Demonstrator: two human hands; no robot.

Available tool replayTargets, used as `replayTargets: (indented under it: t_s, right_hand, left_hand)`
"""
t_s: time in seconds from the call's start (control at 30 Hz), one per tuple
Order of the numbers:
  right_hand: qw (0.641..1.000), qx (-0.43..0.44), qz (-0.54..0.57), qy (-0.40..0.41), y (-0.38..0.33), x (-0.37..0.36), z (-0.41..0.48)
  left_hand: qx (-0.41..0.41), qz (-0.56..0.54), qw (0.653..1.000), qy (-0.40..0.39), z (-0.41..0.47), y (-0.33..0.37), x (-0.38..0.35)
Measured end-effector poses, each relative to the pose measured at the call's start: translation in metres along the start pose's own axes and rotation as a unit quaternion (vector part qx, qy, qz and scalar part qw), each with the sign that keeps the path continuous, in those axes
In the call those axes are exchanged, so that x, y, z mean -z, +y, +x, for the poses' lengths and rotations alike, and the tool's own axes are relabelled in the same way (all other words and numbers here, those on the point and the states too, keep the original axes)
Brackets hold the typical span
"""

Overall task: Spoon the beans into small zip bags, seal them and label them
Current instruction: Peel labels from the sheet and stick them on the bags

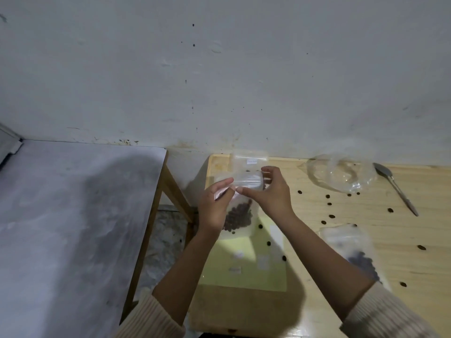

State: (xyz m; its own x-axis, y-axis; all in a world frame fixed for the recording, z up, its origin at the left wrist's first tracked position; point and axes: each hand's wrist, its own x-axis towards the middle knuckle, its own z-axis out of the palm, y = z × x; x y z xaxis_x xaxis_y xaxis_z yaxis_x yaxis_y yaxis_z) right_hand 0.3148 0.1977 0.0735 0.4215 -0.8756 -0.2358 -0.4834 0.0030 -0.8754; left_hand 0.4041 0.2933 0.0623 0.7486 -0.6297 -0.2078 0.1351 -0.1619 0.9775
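A small clear zip bag (240, 215) with dark beans in its lower half hangs above the wooden table (341, 311). My left hand (214, 206) pinches its upper left edge and my right hand (271, 191) pinches the top strip beside it. Behind the hands another zip bag (249, 160) with a small white label lies against the wall. A third zip bag (351, 250) holding beans lies on the table right of my right forearm. The metal spoon (395, 186) lies at the far right. Loose beans (329, 204) are scattered over the wood.
A crumpled large clear plastic bag (339, 174) sits near the wall left of the spoon. A pale yellow sheet (244, 276) with small white labels lies under my forearms. A grey-topped table (73, 215) stands to the left across a gap.
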Motion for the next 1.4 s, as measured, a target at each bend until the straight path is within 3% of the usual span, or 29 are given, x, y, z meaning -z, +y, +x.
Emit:
replayTargets:
  t_s: [0.1, 0.27, 0.47, 0.67, 0.9, 1.07, 1.17, 1.3, 1.4]
  right_hand:
    - [0.984, -0.075, 0.144, -0.067, 0.005, 0.007, 0.018]
    - [0.983, -0.078, 0.152, -0.062, 0.011, 0.012, 0.048]
    - [0.985, -0.093, 0.143, -0.031, 0.018, 0.003, 0.08]
    - [0.996, -0.011, 0.073, 0.042, 0.028, 0.003, 0.089]
    - [0.999, 0.02, -0.014, 0.044, 0.051, -0.002, 0.091]
    - [0.994, 0.038, -0.097, -0.028, 0.061, -0.001, 0.086]
    - [0.99, 0.044, -0.122, -0.05, 0.06, 0.011, 0.079]
    - [0.988, 0.08, -0.131, -0.003, 0.058, 0.05, 0.063]
    - [0.989, 0.07, -0.123, 0.051, 0.072, 0.095, 0.037]
  left_hand:
    - [-0.027, 0.032, 0.999, 0.005, 0.016, -0.001, -0.015]
    - [-0.098, 0.082, 0.992, 0.011, 0.037, -0.007, -0.032]
    - [-0.07, 0.094, 0.992, 0.052, 0.065, -0.011, -0.052]
    - [-0.038, 0.11, 0.992, 0.049, 0.091, -0.012, -0.06]
    - [-0.029, 0.165, 0.986, 0.015, 0.111, -0.027, -0.057]
    - [-0.046, 0.324, 0.942, -0.067, 0.119, -0.045, -0.049]
    - [-0.055, 0.396, 0.916, -0.038, 0.117, -0.046, -0.049]
    - [-0.123, 0.316, 0.941, 0.012, 0.084, -0.019, -0.069]
    - [-0.133, 0.237, 0.96, -0.068, 0.038, -0.016, -0.098]
